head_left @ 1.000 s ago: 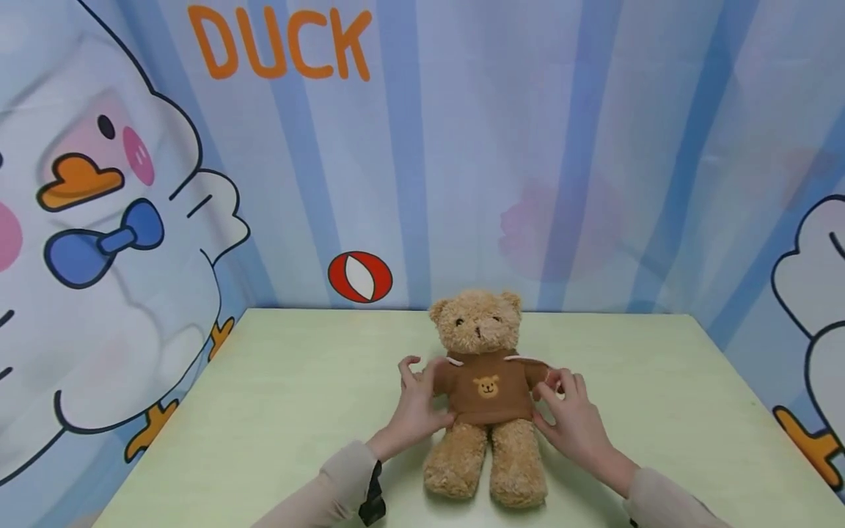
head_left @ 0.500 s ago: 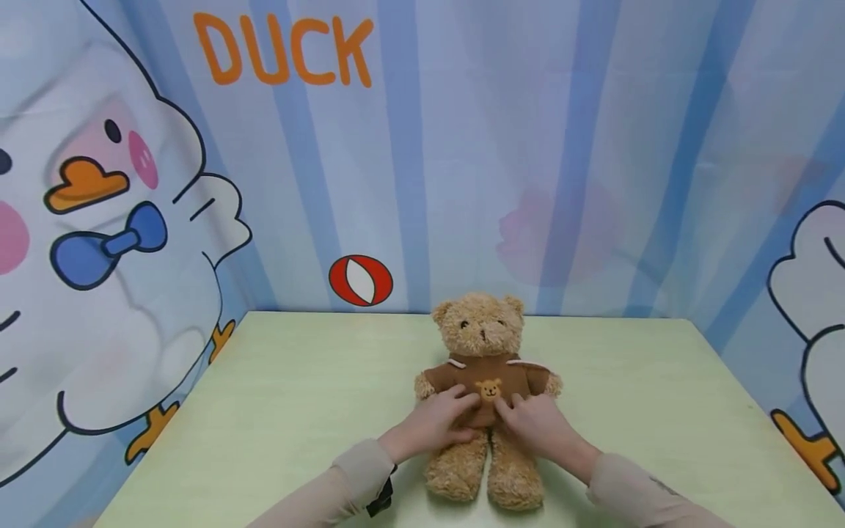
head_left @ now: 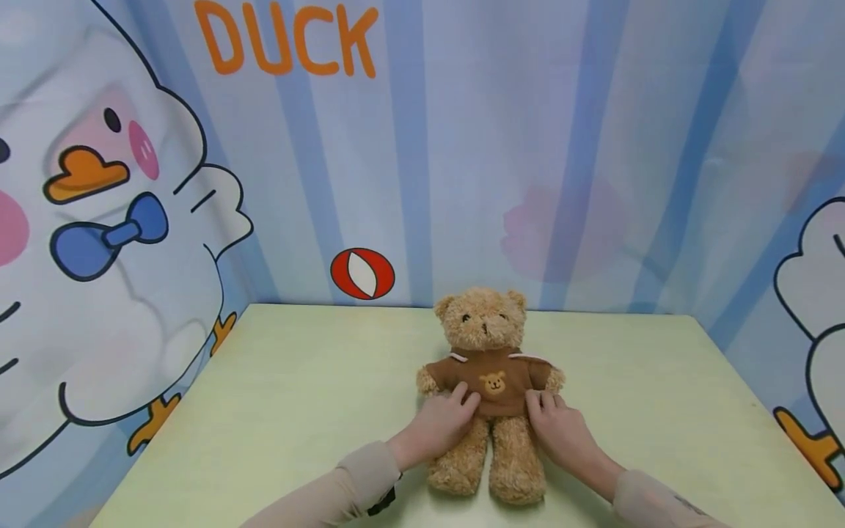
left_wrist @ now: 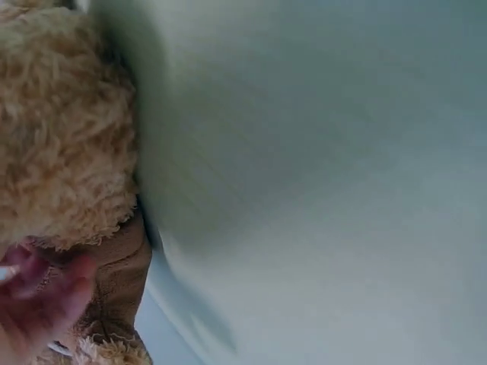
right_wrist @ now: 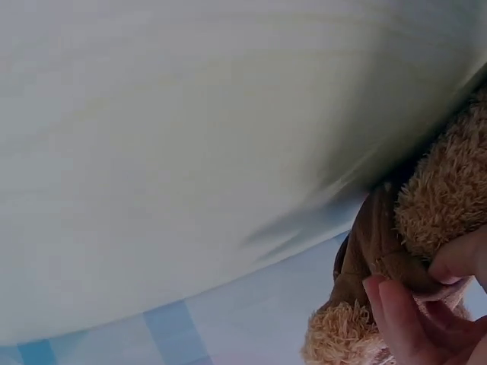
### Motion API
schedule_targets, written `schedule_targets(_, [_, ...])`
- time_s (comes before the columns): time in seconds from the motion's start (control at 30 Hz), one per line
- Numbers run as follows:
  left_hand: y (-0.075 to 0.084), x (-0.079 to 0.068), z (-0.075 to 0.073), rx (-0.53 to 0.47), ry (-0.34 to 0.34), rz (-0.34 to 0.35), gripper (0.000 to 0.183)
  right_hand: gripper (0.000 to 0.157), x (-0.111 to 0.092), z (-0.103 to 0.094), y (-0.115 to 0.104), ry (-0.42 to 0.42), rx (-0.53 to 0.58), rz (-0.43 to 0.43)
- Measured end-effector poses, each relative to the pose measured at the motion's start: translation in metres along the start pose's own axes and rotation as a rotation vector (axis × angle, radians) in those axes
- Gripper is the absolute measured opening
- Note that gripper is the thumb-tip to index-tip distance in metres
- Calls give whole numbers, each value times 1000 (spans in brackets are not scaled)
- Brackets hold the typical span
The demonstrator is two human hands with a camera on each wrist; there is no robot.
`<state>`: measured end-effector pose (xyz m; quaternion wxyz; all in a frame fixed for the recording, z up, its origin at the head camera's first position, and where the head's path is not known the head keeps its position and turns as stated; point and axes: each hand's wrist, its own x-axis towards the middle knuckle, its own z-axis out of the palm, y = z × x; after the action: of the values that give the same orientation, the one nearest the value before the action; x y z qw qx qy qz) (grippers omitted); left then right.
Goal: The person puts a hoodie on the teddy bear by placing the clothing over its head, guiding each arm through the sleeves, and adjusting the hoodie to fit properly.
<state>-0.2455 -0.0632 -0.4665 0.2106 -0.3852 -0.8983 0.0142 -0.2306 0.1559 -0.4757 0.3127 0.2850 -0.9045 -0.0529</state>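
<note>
A light-brown plush teddy bear sits at the table's middle, facing me. It wears a brown shirt with a small bear face on the chest and white trim at the neck. My left hand pinches the shirt's lower edge on the bear's left-in-view side. On the opposite side, my right hand pinches the hem by the hip. The right wrist view shows its thumb and fingers on the brown cloth. Curled fingers are against the shirt in the left wrist view. Both furry legs lie toward me.
The pale green table extends to both sides of the bear. Behind it hangs a blue striped backdrop printed with ducks, a red-and-white ball and orange lettering.
Both hands have left the bear's arms and sleeves, met over the shirt's lower front, then spread toward the hem's two sides. The bear stays in about the same place.
</note>
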Motion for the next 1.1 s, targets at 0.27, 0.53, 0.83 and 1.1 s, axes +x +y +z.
schedule_targets(0.27, [-4,-4,1,-569,40,-270,13,26,1,-5,16,-51,271,-28])
schedule_targets(0.53, [-10,4,-8,-534,18,-308,15,10,22,-2,40,118,499,206])
schedule_targets(0.83, [-18,23,-5,-333,0,-396,79,38,44,4,39,-109,502,425])
schedule_targets(1.1, [-34,26,-5,-557,-45,-434,52,11,41,-13,24,-83,576,439])
